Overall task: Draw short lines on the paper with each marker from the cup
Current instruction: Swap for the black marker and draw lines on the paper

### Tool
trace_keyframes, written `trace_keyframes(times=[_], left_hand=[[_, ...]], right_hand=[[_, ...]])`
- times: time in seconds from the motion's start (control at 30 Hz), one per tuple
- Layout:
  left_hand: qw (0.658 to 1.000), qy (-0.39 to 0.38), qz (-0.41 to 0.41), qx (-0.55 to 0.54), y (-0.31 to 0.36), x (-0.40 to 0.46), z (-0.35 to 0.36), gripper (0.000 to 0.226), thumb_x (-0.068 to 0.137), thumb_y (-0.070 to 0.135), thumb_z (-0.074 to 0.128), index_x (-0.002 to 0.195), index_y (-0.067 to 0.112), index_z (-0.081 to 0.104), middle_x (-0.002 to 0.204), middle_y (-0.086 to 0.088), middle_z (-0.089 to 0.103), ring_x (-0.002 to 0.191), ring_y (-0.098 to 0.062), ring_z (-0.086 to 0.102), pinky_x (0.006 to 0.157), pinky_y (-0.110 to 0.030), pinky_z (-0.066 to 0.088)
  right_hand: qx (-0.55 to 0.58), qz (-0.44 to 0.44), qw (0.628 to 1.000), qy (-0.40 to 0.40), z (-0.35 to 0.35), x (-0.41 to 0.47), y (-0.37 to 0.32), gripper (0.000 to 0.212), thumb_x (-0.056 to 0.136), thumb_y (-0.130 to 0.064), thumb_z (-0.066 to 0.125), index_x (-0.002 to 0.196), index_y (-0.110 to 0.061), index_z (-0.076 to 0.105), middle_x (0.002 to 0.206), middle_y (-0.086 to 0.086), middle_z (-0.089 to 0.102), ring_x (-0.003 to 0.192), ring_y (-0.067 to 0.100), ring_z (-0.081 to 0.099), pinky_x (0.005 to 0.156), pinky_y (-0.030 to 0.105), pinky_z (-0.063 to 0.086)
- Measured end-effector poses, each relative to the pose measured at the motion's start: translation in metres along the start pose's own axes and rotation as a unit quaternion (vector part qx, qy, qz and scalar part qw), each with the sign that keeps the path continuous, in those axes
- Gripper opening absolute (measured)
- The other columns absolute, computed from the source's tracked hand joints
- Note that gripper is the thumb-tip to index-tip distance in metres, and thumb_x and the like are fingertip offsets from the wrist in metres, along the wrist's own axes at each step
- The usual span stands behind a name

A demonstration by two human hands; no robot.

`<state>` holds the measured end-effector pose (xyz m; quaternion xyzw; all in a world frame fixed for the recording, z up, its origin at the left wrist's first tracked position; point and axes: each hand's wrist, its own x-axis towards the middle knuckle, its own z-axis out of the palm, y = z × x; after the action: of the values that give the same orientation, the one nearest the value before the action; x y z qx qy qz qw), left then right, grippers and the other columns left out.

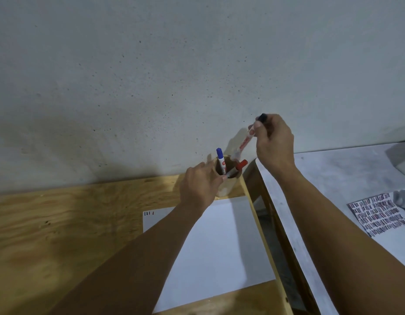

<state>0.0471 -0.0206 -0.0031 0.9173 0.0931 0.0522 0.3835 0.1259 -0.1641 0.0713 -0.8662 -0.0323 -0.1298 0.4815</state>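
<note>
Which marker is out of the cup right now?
The black-capped marker, held in the right hand above the cup. The blue-capped marker and red-capped marker sit inside it.

Table (60, 223): light yellow-brown plywood, wavy grain. Paper (219, 242): plain white, a few small blue and red strokes in its top-left corner. Cup (226, 188): pale tan wood. Blue-capped marker (220, 159), white barrel with red label. Red-capped marker (239, 167). Black-capped marker (245, 142), white barrel, red print. Wall (174, 64): pale grey, dark specks. Second sheet (378, 215), right: dense rows of dark blue, red, black strokes, on a grey mottled surface (333, 178).
</note>
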Motion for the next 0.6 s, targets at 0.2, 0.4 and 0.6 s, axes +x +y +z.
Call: trace_keyframes(times=[0.2, 0.4, 0.6], left_hand=[[0.996, -0.045, -0.023, -0.067, 0.014, -0.002, -0.012, 0.04, 0.084, 0.032, 0.066, 0.119, 0.013, 0.06, 0.107, -0.007, 0.065, 0.103, -0.025, 0.059, 0.09, -0.038, 0.049], [0.967, 0.02, -0.101, -0.235, 0.021, 0.002, -0.034, 0.033, 0.082, 0.017, 0.07, 0.113, 0.009, 0.066, 0.102, 0.0, 0.07, 0.096, -0.015, 0.064, 0.097, -0.036, 0.05], [0.915, -0.07, -0.072, -0.391, 0.024, 0.0, -0.05, 0.032, 0.081, 0.001, 0.069, 0.112, 0.01, 0.067, 0.092, -0.005, 0.069, 0.081, -0.017, 0.068, 0.078, -0.029, 0.057]], right_hand=[[0.018, -0.053, 0.997, -0.048, -0.016, -0.008, -0.014, 0.031, 0.102, -0.025, 0.048, 0.13, -0.018, 0.059, 0.101, -0.005, 0.062, 0.078, 0.004, 0.065, 0.07, 0.014, 0.054], [-0.053, -0.011, 0.984, -0.167, -0.023, -0.026, -0.009, 0.031, 0.089, -0.02, 0.07, 0.119, -0.013, 0.07, 0.097, 0.0, 0.071, 0.082, 0.009, 0.065, 0.077, 0.019, 0.054], [-0.11, -0.004, 0.963, -0.247, -0.017, -0.035, -0.007, 0.01, 0.078, -0.01, 0.078, 0.086, -0.015, 0.073, 0.081, -0.003, 0.074, 0.074, 0.009, 0.069, 0.075, 0.028, 0.06]])
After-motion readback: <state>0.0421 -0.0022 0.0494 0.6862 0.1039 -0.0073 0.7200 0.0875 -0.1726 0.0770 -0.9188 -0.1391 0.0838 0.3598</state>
